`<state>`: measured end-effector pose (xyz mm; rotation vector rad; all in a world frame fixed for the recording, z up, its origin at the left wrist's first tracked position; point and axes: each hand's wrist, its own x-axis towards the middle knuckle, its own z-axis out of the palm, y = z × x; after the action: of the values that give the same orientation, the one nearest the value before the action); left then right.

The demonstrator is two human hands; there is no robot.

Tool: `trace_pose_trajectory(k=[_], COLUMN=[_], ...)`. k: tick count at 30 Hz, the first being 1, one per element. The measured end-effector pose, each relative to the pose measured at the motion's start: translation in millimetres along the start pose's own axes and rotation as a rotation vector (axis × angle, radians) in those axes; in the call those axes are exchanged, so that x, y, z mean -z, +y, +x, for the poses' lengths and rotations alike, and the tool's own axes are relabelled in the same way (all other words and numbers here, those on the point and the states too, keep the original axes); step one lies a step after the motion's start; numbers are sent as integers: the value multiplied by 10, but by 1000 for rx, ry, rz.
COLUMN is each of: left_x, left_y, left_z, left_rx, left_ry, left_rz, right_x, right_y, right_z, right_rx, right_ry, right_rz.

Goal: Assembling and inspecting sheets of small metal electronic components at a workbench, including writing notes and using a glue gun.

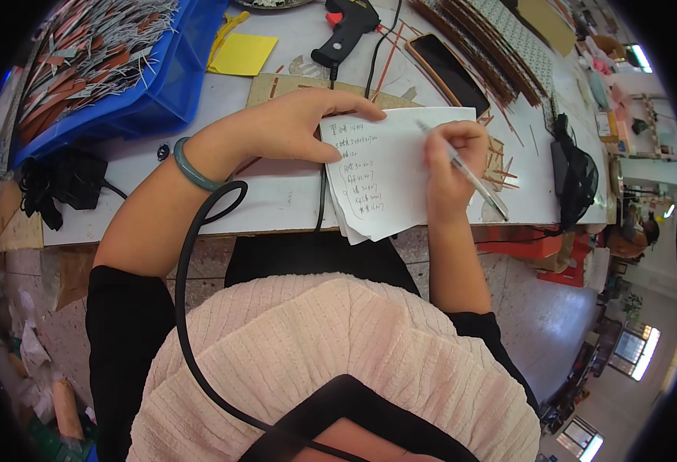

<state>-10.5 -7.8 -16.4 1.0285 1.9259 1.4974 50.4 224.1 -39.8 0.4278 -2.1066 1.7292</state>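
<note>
At the table edge, her left hand (292, 123) lies flat, fingers spread on the paper (388, 169); her right hand (450, 165) pinches a pen (469, 175) tight.

A white worktable (277, 192) stands over speckled stone floor (539, 323), with bright windows (631, 346) beyond.

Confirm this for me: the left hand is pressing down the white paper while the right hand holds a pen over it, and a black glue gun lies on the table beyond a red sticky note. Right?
Not quite. The sticky note is yellow, not red, as the head view shows. The rest holds: the left hand presses down the white paper, the right hand holds a pen over it, and the black glue gun lies on the table.
</note>
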Motion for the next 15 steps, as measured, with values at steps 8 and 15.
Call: trace_pose_trajectory(k=[8,15], left_x=[-12,-13], left_y=[79,71], left_z=[11,-3], left_rx=[-108,-95], left_ry=[-20,-21], left_rz=[134,103], right_x=[67,-61], right_y=[-42,-109], right_z=[94,-19], right_rx=[29,236], right_ry=[373,56], right_rz=[69,119])
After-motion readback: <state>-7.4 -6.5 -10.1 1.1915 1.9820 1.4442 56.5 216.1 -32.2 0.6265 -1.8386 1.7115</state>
